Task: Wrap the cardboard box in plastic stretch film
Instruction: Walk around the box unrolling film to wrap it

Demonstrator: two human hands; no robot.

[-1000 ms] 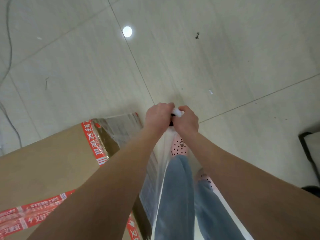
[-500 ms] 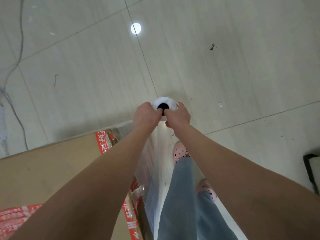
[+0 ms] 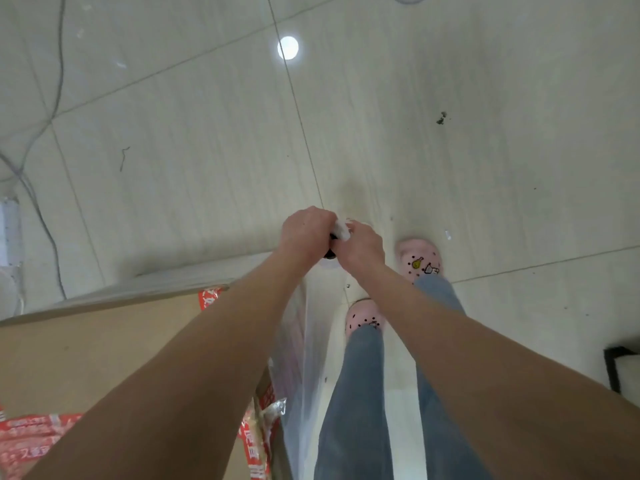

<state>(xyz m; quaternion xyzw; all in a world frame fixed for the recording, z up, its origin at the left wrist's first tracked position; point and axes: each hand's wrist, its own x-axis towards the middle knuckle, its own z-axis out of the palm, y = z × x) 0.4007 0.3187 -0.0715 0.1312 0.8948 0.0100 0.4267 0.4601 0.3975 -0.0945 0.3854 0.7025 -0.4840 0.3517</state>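
A large brown cardboard box (image 3: 104,351) with red printed tape fills the lower left. Clear stretch film (image 3: 298,358) hangs as a sheet along its right side, down from the white film roll (image 3: 341,230). My left hand (image 3: 304,232) and my right hand (image 3: 360,245) grip the top end of that roll side by side, fingers curled round it, out past the box's far right corner. The roll's body is mostly hidden under my hands.
Pale tiled floor lies all around. My legs in jeans and pink clogs (image 3: 419,259) stand right of the box. Grey cables (image 3: 41,209) trail on the floor at left. A dark-framed object (image 3: 623,368) sits at the right edge.
I have stepped forward along the box's side; one foot now shows ahead. Both hands keep hold of the roll and now cover its end, whose core hole showed half a second ago.
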